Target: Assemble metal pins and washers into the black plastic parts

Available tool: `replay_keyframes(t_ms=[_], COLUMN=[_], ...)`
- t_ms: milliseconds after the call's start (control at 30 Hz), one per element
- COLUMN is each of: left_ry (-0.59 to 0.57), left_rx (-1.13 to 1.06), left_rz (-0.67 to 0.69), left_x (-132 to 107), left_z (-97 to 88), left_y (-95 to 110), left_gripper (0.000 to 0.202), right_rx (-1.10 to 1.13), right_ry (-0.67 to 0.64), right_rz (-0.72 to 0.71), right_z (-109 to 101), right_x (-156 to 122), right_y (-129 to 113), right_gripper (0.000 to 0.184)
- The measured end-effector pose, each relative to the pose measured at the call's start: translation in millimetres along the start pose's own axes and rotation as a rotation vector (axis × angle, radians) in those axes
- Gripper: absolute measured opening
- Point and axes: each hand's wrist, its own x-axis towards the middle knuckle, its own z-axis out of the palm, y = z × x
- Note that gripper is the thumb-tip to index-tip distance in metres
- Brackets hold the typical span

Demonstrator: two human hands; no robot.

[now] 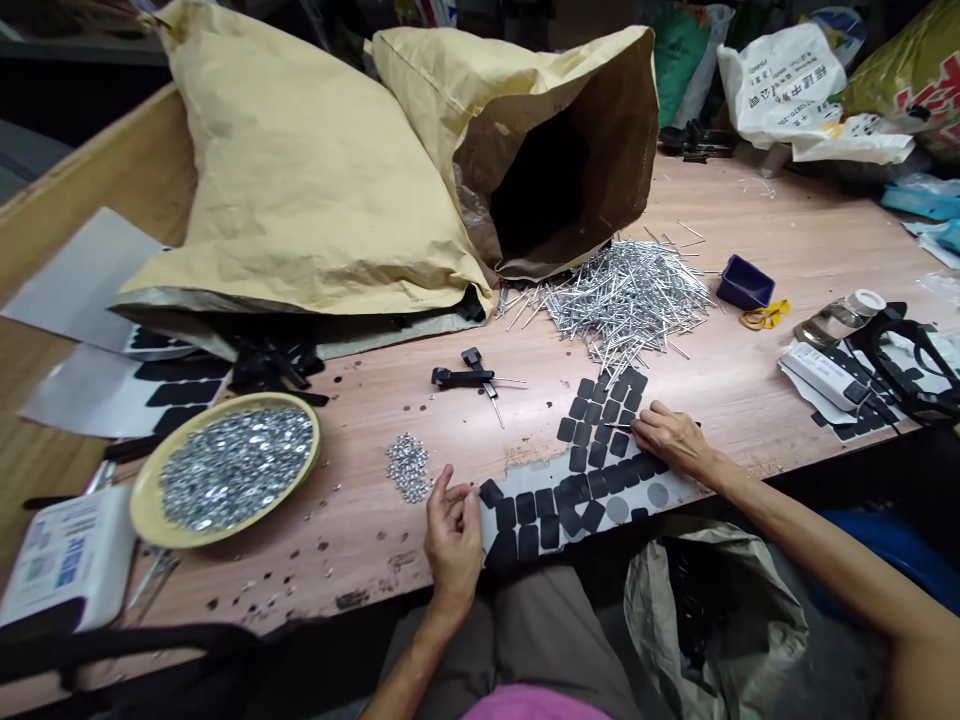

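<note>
In the head view, the left hand (452, 545) is at the table's near edge, fingers pointing far and loosely bent; whether it pinches something small, I cannot tell. Just right of it lie black pads (550, 530) on a pale sheet (681, 490). The right hand (669, 440) reaches in from the right, forearm slanting far and left, fingers closed around a thin tool (618, 427) over the far pads.

One head-worn cam, close abv near edge of pinkish-brown wood-grain bench (540, 420), facing fwd & down, w/ wide view.
</note>
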Motion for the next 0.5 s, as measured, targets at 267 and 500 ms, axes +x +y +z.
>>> replay_keyframes(t_ms=[267, 500], left_ry=[-0.123, -0.117], left_rx=[0.339, 0.67], left_rz=[0.385, 0.475], left_x=[28, 111], left_z=[23.0, 63.5], left_y=[31, 64], left_gripper=[0.028, 0.029], right_rx=[-0.074, 0.182], right_ry=[0.032, -0.165], right_rz=[0.081, 0.175], right_z=[-18, -71], right_x=[-1, -87], right_y=[-5, -21], right_gripper=[0.03, 0.023])
